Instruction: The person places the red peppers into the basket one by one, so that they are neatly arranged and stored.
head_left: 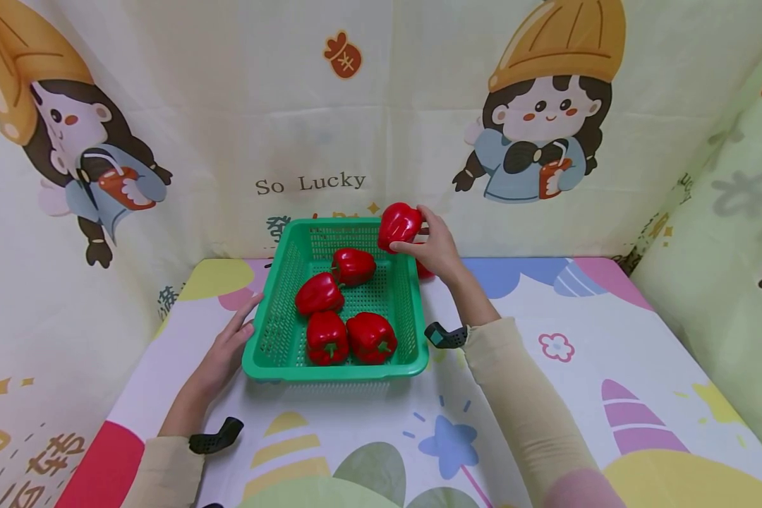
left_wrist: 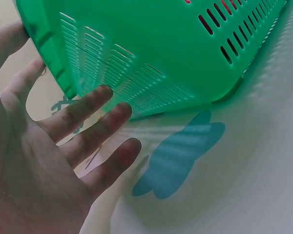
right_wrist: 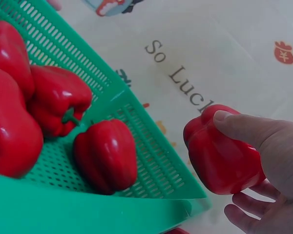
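Observation:
A red bell pepper [head_left: 400,226] is gripped between the thumb and fingers of my right hand [head_left: 440,247], raised at the far right corner of the green basket [head_left: 336,374]. In the right wrist view the held pepper [right_wrist: 224,156] appears just outside the basket rim. Several more red bell peppers [head_left: 319,293] lie inside the basket, gathered toward its left and front. My left hand [head_left: 225,353] is at the basket's left side, fingers extended. The left wrist view has those straight fingers [left_wrist: 112,165] spread beside the slotted basket wall [left_wrist: 156,58], fingertips at the rim.
Another red pepper [head_left: 424,269] shows partly behind the basket's right side, under my right hand. A patterned cloth [head_left: 514,423] covers the table. Printed curtains [head_left: 432,141] stand upright behind and on both sides.

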`<state>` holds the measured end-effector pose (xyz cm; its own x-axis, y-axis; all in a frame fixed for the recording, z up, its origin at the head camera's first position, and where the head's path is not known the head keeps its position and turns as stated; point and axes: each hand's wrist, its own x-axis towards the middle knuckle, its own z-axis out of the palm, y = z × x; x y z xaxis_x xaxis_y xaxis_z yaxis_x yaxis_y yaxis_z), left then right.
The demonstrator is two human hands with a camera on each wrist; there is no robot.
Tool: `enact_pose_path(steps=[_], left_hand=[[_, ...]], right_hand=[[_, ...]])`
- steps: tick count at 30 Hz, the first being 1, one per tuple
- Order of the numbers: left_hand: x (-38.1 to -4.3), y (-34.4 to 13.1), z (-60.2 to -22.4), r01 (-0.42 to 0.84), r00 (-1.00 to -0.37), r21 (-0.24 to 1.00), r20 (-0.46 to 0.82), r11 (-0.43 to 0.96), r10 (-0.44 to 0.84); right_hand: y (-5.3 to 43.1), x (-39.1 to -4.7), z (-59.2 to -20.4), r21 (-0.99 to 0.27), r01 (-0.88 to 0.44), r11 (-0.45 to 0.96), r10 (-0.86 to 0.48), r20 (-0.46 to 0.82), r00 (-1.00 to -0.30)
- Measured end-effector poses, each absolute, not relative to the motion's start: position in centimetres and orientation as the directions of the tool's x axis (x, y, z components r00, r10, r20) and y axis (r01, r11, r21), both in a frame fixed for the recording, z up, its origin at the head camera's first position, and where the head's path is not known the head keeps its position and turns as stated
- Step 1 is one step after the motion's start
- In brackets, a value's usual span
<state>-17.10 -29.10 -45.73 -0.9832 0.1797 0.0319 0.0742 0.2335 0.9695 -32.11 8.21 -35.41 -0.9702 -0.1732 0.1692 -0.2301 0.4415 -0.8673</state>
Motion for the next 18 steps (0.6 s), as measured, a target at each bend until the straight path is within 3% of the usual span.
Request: enact_pose_path(steps=[18], left_hand=[[-17.07,-28.94,-45.52,0.059,-0.985,0.972,0.019,0.228,0.172]], right_hand=[[7.38,-32.56,-35.6,-0.869,-0.226,0.439,-0.185,0.159,-0.97]])
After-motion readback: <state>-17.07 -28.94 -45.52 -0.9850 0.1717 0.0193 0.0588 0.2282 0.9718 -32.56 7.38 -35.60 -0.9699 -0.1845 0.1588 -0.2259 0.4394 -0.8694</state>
